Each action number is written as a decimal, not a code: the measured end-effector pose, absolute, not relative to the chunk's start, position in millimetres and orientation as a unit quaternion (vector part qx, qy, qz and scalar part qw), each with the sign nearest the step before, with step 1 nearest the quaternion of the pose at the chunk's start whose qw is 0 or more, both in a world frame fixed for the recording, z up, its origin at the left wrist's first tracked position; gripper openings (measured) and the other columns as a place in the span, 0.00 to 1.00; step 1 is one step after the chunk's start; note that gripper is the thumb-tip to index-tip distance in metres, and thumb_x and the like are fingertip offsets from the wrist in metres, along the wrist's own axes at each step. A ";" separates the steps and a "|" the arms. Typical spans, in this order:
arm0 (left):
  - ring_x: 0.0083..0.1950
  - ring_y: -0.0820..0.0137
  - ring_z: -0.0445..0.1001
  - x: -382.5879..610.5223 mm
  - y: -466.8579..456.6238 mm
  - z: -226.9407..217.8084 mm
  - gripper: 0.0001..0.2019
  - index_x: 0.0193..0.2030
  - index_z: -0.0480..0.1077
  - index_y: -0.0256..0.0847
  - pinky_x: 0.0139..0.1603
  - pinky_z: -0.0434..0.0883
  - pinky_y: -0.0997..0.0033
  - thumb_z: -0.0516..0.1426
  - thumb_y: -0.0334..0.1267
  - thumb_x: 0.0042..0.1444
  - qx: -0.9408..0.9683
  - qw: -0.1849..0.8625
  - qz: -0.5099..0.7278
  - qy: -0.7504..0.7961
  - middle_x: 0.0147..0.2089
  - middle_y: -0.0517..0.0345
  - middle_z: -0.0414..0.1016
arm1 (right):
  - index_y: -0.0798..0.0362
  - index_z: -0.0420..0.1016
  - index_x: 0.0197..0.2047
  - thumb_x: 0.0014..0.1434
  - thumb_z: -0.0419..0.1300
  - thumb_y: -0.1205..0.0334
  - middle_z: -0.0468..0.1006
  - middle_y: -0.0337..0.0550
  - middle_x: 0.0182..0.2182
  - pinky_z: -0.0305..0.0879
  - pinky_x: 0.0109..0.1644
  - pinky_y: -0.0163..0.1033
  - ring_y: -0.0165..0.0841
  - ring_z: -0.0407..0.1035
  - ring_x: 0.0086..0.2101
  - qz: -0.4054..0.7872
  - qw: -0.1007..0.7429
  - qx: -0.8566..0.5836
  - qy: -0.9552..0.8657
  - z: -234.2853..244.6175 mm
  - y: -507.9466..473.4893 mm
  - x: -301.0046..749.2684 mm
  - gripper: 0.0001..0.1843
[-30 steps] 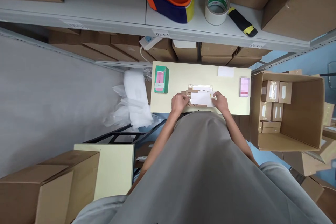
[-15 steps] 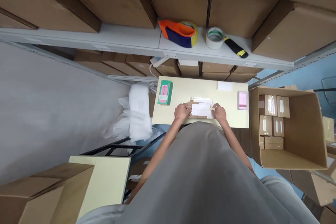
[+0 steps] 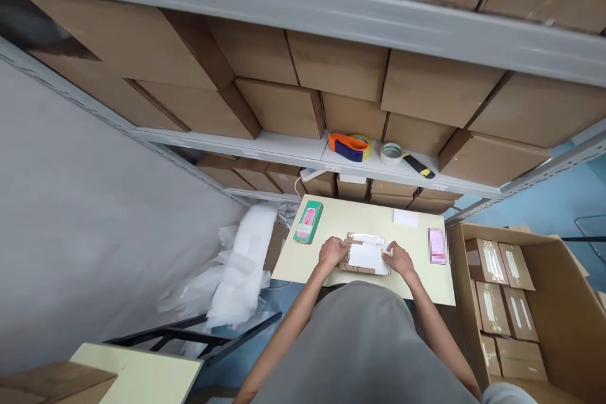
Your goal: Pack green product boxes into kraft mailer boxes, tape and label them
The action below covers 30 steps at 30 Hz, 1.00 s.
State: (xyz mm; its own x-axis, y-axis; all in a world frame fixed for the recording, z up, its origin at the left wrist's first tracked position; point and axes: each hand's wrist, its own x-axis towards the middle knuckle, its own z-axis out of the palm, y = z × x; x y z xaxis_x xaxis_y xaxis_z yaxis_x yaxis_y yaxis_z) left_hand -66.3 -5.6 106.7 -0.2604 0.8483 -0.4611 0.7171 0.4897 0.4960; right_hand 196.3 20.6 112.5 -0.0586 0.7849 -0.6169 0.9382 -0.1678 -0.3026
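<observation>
A small cardboard box (image 3: 348, 267) with a white panel on its top lies on the pale table (image 3: 322, 274) in front of me. My left hand (image 3: 333, 252) grips the box's left edge, its fingers curled. At the right edge, my right hand (image 3: 398, 259) is closed with thumb and fingers pinched on the box beside the white panel. Clear tape shines along the box's far edge. To the left of my hands lies a green box with a pink picture (image 3: 307, 222). A pink phone-like item (image 3: 438, 246) is at the table's right end.
White paper (image 3: 406, 218) lies at the table's back edge. On the shelf above sit an orange-and-blue tape dispenser (image 3: 349, 147), a tape roll (image 3: 391, 153) and a box cutter (image 3: 419, 165). A large carton (image 3: 563, 271) at right holds several small boxes. Bubble wrap (image 3: 243, 265) hangs at left.
My view has tilted upward, so the table sits lower in the picture. The white panel and brown flaps on the box now look flatter, with both hands still at its sides.
</observation>
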 end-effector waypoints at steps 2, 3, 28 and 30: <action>0.56 0.56 0.90 -71.3 7.6 119.5 0.08 0.40 0.88 0.44 0.56 0.78 0.67 0.66 0.29 0.66 0.503 0.328 0.127 0.789 0.53 0.46 0.92 | 0.46 0.75 0.59 0.77 0.61 0.56 0.86 0.54 0.61 0.73 0.56 0.45 0.49 0.84 0.59 -0.331 0.080 0.675 0.654 125.7 33.1 193.7 0.11; 0.58 0.57 0.90 -73.8 16.9 127.9 0.10 0.43 0.88 0.44 0.58 0.78 0.67 0.64 0.29 0.68 0.508 0.314 0.146 0.789 0.56 0.47 0.92 | 0.46 0.76 0.60 0.78 0.61 0.55 0.85 0.55 0.63 0.74 0.57 0.46 0.49 0.83 0.59 -0.317 0.057 0.672 0.667 134.3 41.9 190.0 0.12; 0.49 0.59 0.90 -95.5 79.6 261.0 0.09 0.41 0.88 0.44 0.61 0.83 0.61 0.65 0.29 0.64 0.429 0.163 0.504 0.732 0.47 0.54 0.92 | 0.68 0.69 0.73 0.75 0.57 0.70 0.84 0.77 0.62 0.69 0.72 0.55 0.56 0.80 0.63 -0.122 -0.058 0.551 0.823 283.9 244.9 0.0 0.27; 0.48 0.60 0.90 -97.2 58.4 241.3 0.10 0.43 0.89 0.43 0.59 0.85 0.62 0.65 0.28 0.64 0.428 0.181 0.515 0.720 0.48 0.53 0.92 | 0.63 0.66 0.74 0.77 0.56 0.64 0.83 0.73 0.62 0.71 0.71 0.59 0.57 0.80 0.62 -0.147 -0.127 0.543 0.817 263.7 228.4 14.6 0.26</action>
State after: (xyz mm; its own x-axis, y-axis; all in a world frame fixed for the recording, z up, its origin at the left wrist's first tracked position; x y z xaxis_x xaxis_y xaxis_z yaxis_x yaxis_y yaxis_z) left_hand -97.2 58.4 241.3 -0.5678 0.8031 0.1806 0.4305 0.1027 0.8967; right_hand 14.6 228.4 263.7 -0.3793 0.9241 0.0475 0.8497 0.3682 -0.3775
